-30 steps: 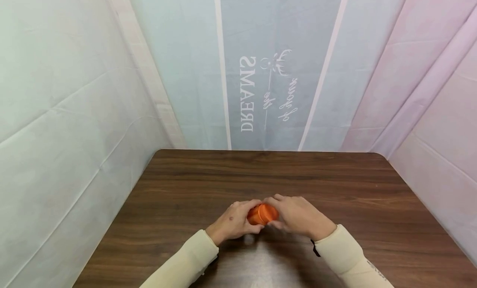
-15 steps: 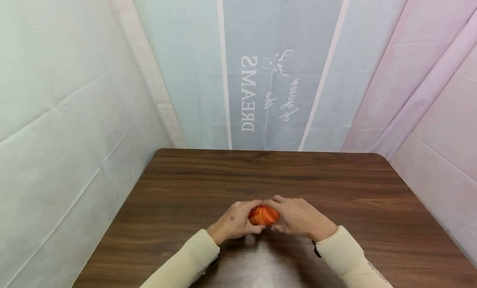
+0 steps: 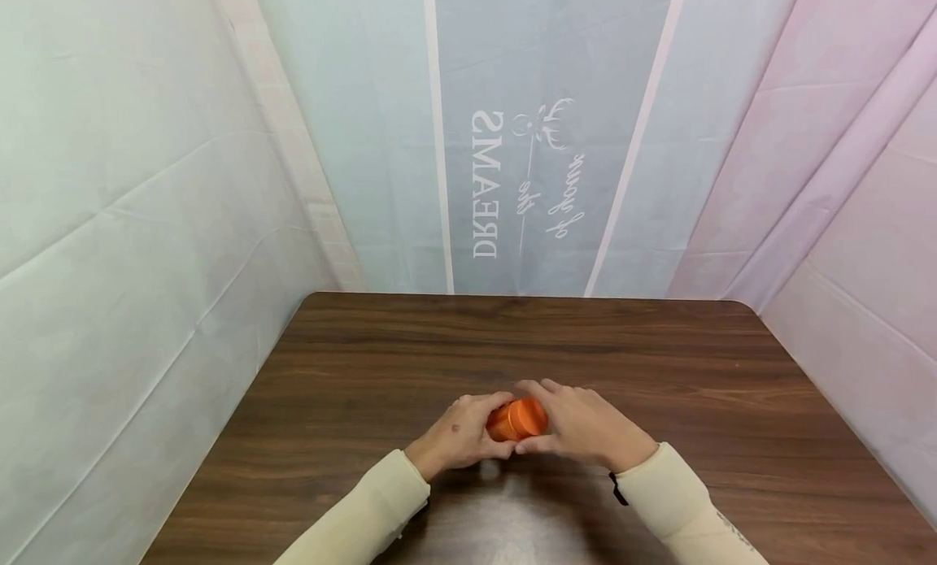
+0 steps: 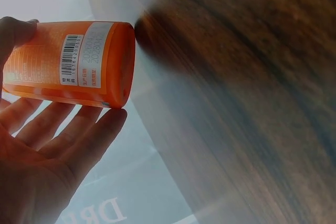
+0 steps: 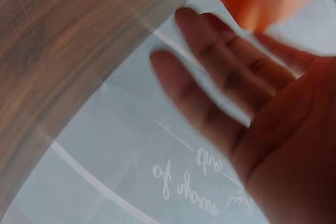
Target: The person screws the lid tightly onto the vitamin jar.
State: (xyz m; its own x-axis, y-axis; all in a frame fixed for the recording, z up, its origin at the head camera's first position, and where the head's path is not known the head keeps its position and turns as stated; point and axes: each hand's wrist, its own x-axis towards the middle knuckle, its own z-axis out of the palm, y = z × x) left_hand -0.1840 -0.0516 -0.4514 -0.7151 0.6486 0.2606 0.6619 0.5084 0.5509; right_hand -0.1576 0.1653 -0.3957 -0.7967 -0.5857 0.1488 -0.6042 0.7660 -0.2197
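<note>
An orange plastic bottle (image 3: 503, 423) with an orange cap (image 3: 531, 418) is tilted over the table, its cap end toward the right. My left hand (image 3: 457, 435) grips its body between thumb and fingers. In the left wrist view, a white label with a barcode and printed dates (image 4: 84, 53) shows near the bottle's base. Around the cap end, my right hand (image 3: 586, 425) has its fingers spread. The right wrist view shows those fingers (image 5: 210, 72) fairly straight and blurred, with the orange cap (image 5: 273, 3) beyond them; whether any finger touches it, I cannot tell.
The dark wood-grain table (image 3: 410, 337) has rounded far corners. Behind it hangs a pale blue cloth (image 3: 542, 142) with mirrored lettering. Light cloth walls stand at the left (image 3: 146, 223) and right (image 3: 864, 248).
The right hand's fingers have shifted about the cap and now spread wider, with the thumb lower and further left. The left hand keeps its grip on the bottle, nearly still.
</note>
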